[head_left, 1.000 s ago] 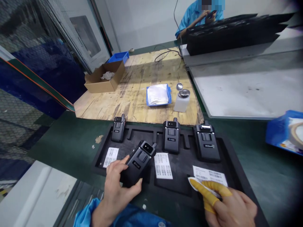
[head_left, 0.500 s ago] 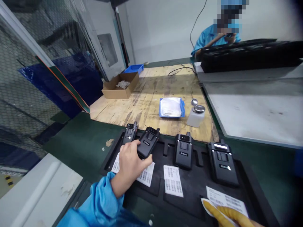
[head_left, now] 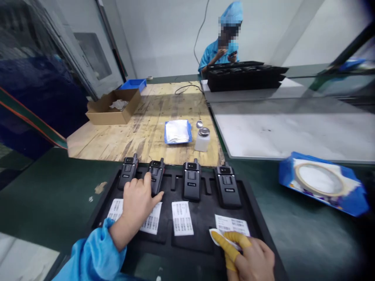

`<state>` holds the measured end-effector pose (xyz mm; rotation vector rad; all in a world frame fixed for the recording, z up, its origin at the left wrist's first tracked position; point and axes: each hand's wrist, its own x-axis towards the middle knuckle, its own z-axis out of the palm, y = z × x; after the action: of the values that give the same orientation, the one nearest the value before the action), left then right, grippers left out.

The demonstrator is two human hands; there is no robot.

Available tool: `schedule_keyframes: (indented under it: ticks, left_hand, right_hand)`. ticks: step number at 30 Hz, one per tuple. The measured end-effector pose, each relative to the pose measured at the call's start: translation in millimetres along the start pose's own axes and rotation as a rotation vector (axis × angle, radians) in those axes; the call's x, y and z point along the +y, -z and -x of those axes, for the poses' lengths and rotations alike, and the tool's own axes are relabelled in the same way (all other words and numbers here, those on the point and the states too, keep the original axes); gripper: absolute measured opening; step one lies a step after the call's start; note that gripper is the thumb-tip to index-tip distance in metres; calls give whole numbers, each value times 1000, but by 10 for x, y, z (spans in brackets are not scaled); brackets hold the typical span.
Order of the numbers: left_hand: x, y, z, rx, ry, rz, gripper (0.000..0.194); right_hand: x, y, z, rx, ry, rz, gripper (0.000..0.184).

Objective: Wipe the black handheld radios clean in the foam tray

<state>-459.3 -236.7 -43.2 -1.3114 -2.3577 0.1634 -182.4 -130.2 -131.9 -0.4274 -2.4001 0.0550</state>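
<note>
A black foam tray (head_left: 191, 245) holds a row of black two-way radios, backs up, among them a left-end radio (head_left: 128, 173), a third radio (head_left: 191, 183) and a right-end radio (head_left: 228, 189). My left hand (head_left: 137, 199) is on the second radio (head_left: 156, 173) from the left, index finger at its left edge and thumb by its lower right. Printed label sheets, such as this barcode sheet (head_left: 182, 218), lie below the radios. Yellow covers sit on fingers of my right hand (head_left: 249, 253), which pinches a folded white wipe (head_left: 215, 237) over the right-hand label sheet (head_left: 233, 223).
Beyond the tray are a blue tray of white wipes (head_left: 177, 132), a white pump bottle (head_left: 202, 140) and a cardboard box (head_left: 108, 116). Right of it lies a tape roll on a blue packet (head_left: 319, 179). A co-worker (head_left: 215, 52) sits behind stacked black trays (head_left: 243, 78).
The second radio was tilted under my left hand and now stands straighter in the row. My view has swung right, bringing the tape roll and more of my right hand into sight.
</note>
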Motion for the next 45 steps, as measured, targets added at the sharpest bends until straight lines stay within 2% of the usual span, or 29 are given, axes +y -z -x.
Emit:
schedule_keyframes:
  ticks: [3, 6, 8, 10, 12, 14, 18, 21, 25, 29, 32, 35, 37, 38, 40, 42, 45]
  left_hand:
    - [-3, 11, -24, 0, -60, -30, 67]
    - [29, 61, -44, 41, -41, -24, 70]
    - [110, 105, -58, 95, -29, 52, 68]
    - [256, 140, -79, 105, -76, 197, 68]
    - [456, 164, -114, 33, -134, 335, 73]
    - [676, 184, -169, -87, -137, 398, 81]
    - [1008, 213, -305, -290, -63, 338, 90]
    - [1082, 211, -383, -340, -30, 279, 93]
    - [983, 242, -429, -356, 31, 435, 92]
    - [722, 339, -379, -339, 140, 706, 88]
    - [444, 388, -205, -339, 216, 852, 83]
    - [161, 399, 112, -279, 237, 991, 79]
    - [13, 392, 368, -234, 246, 975, 76]
    - [-43, 384, 495, -213, 244, 953, 73]
    - [-125, 349, 726, -166, 220, 903, 66]
    - [-178, 289, 905, -107, 143, 824, 61]
    - [-221, 189, 1067, -1, -36, 696, 57]
  right_hand:
    - [-82, 43, -74, 6, -74, -17, 35]
    - [-144, 48, -124, 45, -122, -49, 33]
    - [-163, 41, -134, 68, -135, -80, 32]
    - [-163, 36, -130, 84, -139, -104, 32]
    - [-154, 37, -122, 92, -138, -117, 34]
    - [-148, 39, -116, 90, -126, -128, 35]
    - [-185, 21, -116, 123, -185, -169, 40]
    - [-230, -7, -122, 185, -243, -202, 45]
    - [-227, -13, -126, 180, -255, -210, 44]
    - [-176, 4, -92, 105, -169, -163, 45]
    - [-112, 61, -92, 72, -144, -170, 48]
    - [49, 209, -256, 18, -94, -208, 48]
    - [229, 320, -523, 30, -73, -168, 44]
    - [333, 358, -705, 62, -113, -119, 40]
    - [544, 363, -1144, 45, -182, 5, 33]
    - [723, 262, -1619, -12, -273, 129, 29]
    - [875, -20, -2232, -94, -348, 194, 30]
